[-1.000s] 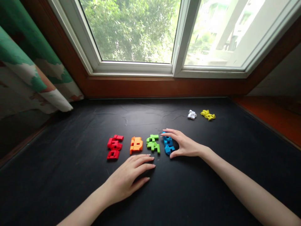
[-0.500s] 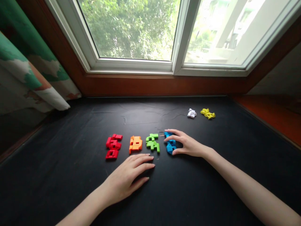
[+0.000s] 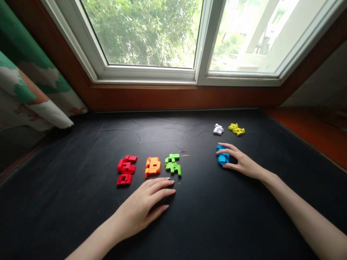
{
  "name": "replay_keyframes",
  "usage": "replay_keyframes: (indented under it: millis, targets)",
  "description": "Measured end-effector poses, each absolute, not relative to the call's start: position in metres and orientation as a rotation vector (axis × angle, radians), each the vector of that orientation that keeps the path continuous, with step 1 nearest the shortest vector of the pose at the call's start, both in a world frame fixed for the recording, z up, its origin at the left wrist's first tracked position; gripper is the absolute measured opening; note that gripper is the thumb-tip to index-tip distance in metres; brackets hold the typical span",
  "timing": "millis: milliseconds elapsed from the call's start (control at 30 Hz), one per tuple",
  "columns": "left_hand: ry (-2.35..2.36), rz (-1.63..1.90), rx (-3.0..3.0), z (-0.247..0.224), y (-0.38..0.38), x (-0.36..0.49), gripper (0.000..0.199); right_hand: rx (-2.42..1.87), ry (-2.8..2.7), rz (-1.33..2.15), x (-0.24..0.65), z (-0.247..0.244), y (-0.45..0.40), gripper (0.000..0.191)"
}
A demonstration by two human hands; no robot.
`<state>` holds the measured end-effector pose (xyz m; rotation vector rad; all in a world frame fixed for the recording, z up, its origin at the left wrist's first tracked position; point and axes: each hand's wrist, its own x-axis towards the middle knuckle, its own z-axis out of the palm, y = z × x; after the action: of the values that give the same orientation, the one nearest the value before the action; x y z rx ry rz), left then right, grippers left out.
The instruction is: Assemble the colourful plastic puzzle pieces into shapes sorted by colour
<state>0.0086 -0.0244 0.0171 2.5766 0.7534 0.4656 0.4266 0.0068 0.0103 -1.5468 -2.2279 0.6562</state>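
Observation:
My right hand point(image 3: 238, 159) grips a blue plastic block figure point(image 3: 223, 158) by its ends, thumb near and fingers far; part of the figure is hidden under the fingers. Flat on the black surface, my left hand point(image 3: 149, 202) rests with fingers outstretched and holds nothing. Just beyond its fingertips lie an orange block figure point(image 3: 153, 166) and a green block figure point(image 3: 172, 164). A red block figure point(image 3: 126, 169) lies to the left of the orange one.
Farther back on the right, a white block piece point(image 3: 218, 129) lies beside a yellow one point(image 3: 236, 129). The black tabletop point(image 3: 108, 137) reaches to a wooden sill point(image 3: 151, 96) below the window. A patterned curtain point(image 3: 51, 112) hangs at the left.
The blue figure, in my right hand, has moved right and slightly away from me, apart from the green one. My left hand stays in place; the view has shifted slightly.

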Motion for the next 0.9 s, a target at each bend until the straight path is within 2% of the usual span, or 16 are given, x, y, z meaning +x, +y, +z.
replay_keyframes:
  millis: [400,767,900]
  targets:
    - [0.763,0.484,2.594,0.015,-0.023,0.010,0.035,-1.766,-2.056,0.353,0.529,-0.004,0.016,0.045]
    - [0.762,0.473,2.590,0.015,-0.023,0.009,0.035,-1.871,-2.004,0.335,0.539,-0.002,0.013,0.060]
    - [0.754,0.459,2.606,0.014,-0.024,0.010,0.034,-1.856,-2.034,0.232,0.518,0.010,0.008,0.065]
